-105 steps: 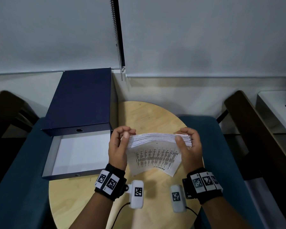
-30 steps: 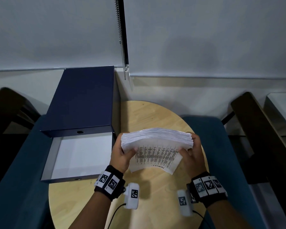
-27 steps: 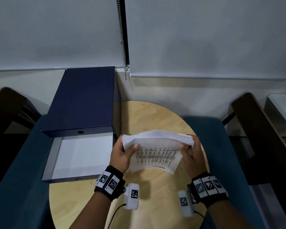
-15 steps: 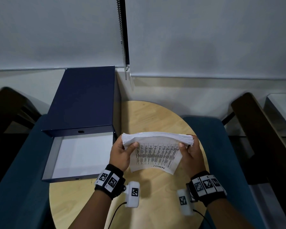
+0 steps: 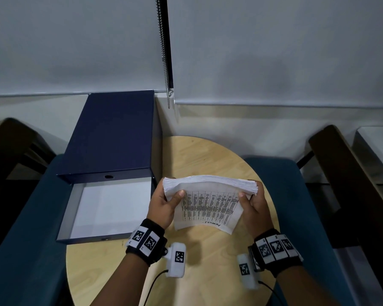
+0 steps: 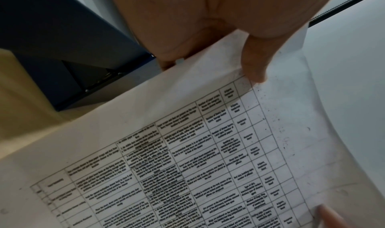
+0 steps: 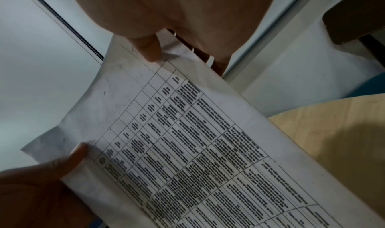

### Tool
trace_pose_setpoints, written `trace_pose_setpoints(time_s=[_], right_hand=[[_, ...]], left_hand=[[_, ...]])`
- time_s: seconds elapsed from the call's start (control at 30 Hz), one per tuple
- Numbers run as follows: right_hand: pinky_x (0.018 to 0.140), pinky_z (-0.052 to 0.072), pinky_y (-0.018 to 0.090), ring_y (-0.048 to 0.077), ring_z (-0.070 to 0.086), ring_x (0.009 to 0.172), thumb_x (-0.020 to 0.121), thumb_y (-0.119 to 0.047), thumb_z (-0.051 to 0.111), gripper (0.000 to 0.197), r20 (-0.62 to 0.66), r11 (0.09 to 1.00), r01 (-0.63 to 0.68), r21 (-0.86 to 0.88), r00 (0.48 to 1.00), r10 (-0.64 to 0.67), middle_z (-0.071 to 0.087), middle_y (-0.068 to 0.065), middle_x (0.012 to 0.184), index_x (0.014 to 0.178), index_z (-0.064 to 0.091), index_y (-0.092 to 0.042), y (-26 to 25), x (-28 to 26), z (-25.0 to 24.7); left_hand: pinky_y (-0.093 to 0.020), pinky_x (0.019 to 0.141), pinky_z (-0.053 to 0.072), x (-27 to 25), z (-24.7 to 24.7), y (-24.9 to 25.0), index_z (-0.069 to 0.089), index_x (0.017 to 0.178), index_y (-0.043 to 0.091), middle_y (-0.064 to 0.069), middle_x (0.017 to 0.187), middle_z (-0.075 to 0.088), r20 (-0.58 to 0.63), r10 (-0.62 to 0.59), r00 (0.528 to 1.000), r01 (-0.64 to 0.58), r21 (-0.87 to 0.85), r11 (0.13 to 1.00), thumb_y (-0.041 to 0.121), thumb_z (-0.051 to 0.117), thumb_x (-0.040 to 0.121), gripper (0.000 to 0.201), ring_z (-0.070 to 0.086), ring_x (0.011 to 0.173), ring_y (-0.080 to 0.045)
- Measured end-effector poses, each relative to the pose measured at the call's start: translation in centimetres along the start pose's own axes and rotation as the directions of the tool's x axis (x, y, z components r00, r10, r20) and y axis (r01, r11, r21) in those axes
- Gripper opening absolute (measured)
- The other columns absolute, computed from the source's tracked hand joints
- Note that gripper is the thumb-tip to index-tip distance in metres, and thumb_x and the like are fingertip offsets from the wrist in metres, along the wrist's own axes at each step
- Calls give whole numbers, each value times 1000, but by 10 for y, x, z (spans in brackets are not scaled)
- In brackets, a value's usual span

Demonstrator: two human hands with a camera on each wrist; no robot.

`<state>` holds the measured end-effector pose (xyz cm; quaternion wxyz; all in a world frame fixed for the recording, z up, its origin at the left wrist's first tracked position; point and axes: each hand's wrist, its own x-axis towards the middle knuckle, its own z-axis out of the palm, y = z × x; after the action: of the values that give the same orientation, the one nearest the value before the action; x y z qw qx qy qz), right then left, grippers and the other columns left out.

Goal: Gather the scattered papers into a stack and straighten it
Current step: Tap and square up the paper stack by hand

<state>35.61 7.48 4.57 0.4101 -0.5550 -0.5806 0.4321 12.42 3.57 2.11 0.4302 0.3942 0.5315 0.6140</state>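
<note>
A thick stack of white papers [image 5: 208,202] with a printed table on its near sheet stands on edge over the round wooden table [image 5: 208,261]. The left hand [image 5: 164,204] grips the stack's left end, thumb on the printed face. The right hand [image 5: 253,203] grips its right end the same way. In the left wrist view the left thumb [image 6: 254,62] presses the printed sheet [image 6: 187,157] near its top corner. In the right wrist view the right thumb [image 7: 150,50] pinches the sheet [image 7: 198,149], and the other hand's thumb [image 7: 77,152] shows lower left. The stack's top bows slightly.
An open dark blue box file [image 5: 106,195], white inside with its lid raised behind, sits on the table's left side. Blue seats [image 5: 296,195] flank the table. A blind chain [image 5: 164,51] hangs at the wall behind. Dark wooden armrests [image 5: 341,173] stand at right and left.
The stack has tilted more upright and settled a little lower, its fanned top edges drawing closer together. Both hands keep their grip on the ends.
</note>
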Motion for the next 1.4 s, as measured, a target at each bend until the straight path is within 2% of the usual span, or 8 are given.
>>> trace_pose_setpoints(time_s=[0.27, 0.47, 0.6, 0.7, 0.83, 1.0, 1.2, 1.4], right_hand=[[84, 53, 29, -7, 61, 93, 90, -30, 43, 22, -45, 997, 71, 23, 997, -69, 59, -14, 105, 111, 40, -38, -11, -8, 6], [94, 53, 47, 10, 64, 103, 88, -31, 49, 42, 18, 999, -40, -30, 999, 40, 63, -9, 113, 106, 36, -67, 1, -17, 5], [99, 48, 50, 3, 56, 113, 82, -17, 55, 51, -47, 992, 117, -44, 992, -119, 57, -6, 121, 122, 40, -44, -15, -18, 4], [111, 37, 49, 22, 40, 137, 75, -20, 59, 67, -124, 885, 406, -227, 889, -440, 42, 11, 145, 137, 39, -5, -49, -16, 9], [114, 28, 56, 36, 27, 146, 78, -24, 64, 70, 183, 551, 706, -444, 674, -716, 36, 19, 153, 138, 45, 5, -114, -35, 51], [120, 13, 51, 21, 1, 152, 87, -55, 45, 84, 620, 348, 714, -607, 700, -354, 7, 4, 165, 154, 20, -11, -102, -41, 98], [121, 0, 47, 23, 9, 152, 87, -52, 44, 81, 510, 397, 599, -695, 800, -314, 12, 6, 164, 153, 22, -10, -97, -35, 79], [121, 6, 55, 27, 20, 150, 84, -45, 51, 81, 350, 414, 447, -793, 890, -292, 25, 10, 160, 151, 30, -6, -79, -24, 30]], left_hand=[[-18, 79, 52, -6, 7, 9, 57, 104, 19, 0, 97, 67, -56, 53, 997, -52, 17, 999, 28, 68, 80, 28, 65, 89, -5], [-19, 85, 50, -15, -1, -3, 54, 109, 39, 3, 107, 68, -43, 0, 999, 5, 113, 994, 41, 70, 74, 38, 66, 100, -7], [-21, 82, 52, -11, -2, 2, 55, 105, 34, 2, 102, 69, -26, 15, 1000, -12, 98, 995, 38, 72, 74, 36, 67, 96, -12], [-19, 77, 51, -8, -2, 5, 56, 104, 30, 4, 97, 70, -38, 3, 999, 1, 85, 996, 37, 73, 73, 35, 67, 92, -9], [-35, 88, 54, -8, -2, 11, 57, 108, 31, 12, 102, 70, -9, -23, 1000, 24, 88, 996, 28, 75, 75, 38, 65, 94, -5], [-11, 100, 36, -11, 7, 13, 39, 119, 43, 63, 112, 39, 88, -55, 995, 42, 145, 989, 9, 53, 85, 50, 39, 110, 34], [-37, 91, 51, -5, -9, 10, 59, 104, 6, -10, 103, 66, -20, -96, 995, 96, 28, 995, 23, 75, 75, 37, 64, 99, -20], [-16, 75, 52, -4, -4, 8, 57, 93, 13, 2, 86, 68, -20, -39, 999, 41, 58, 997, 11, 68, 77, 20, 65, 80, -4]])
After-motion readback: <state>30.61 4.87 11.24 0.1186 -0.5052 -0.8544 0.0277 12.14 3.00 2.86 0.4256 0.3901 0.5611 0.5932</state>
